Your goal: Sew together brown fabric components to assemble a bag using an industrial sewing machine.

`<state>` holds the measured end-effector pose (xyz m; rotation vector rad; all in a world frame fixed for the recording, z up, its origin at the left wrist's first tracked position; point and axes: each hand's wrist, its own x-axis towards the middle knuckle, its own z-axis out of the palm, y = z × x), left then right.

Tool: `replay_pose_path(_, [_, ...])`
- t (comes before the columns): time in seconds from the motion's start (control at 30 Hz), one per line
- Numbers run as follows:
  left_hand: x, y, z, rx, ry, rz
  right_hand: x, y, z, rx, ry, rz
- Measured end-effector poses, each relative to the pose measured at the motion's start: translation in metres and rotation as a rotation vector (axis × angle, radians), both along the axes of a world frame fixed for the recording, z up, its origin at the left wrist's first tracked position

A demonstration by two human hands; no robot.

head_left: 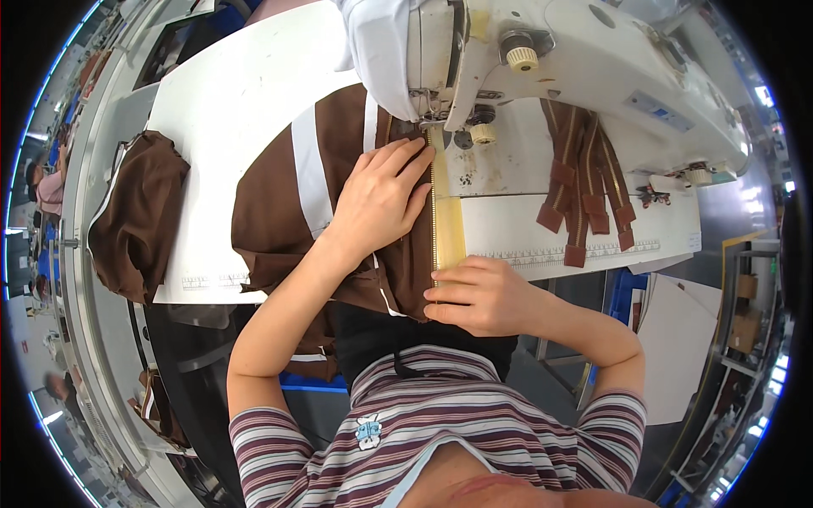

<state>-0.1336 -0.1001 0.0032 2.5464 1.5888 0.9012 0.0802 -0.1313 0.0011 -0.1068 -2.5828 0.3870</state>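
Note:
A brown garment piece with pale stripes lies under the sewing machine head. A brown zipper with metal teeth runs along its right edge, up to the presser foot area. My left hand rests flat on the cloth just below the needle area, fingers stretched toward the zipper. Lower down, my right hand has its fingers closed at the zipper edge of the cloth; its thumb is hard to see. A yellow strip on the machine bed lies beside the zipper.
Several brown zippers hang together on the table's right side. A crumpled brown cloth bundle sits at the left edge. White cloth drapes by the machine head. A ruler strip runs along the front edge of the white table.

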Motion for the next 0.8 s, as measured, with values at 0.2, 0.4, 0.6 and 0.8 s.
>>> replay_pose_path(0.2, [-0.002,-0.001,-0.001,-0.049,0.005,0.013,0.005,0.027,0.02,0.003,0.003,-0.146])
replay_pose_path(0.4, [-0.002,-0.001,-0.001,-0.033,0.021,-0.021,-0.001,0.124,0.042,0.14,0.205,-0.934])
replay_pose_path(0.6, [-0.001,-0.002,0.002,-0.071,0.024,-0.015,-0.004,0.131,0.019,0.002,-0.068,-0.895])
replay_pose_path(0.8, [-0.001,-0.003,-0.005,-0.026,0.027,0.004,0.012,0.051,0.0,0.21,0.087,-0.553])
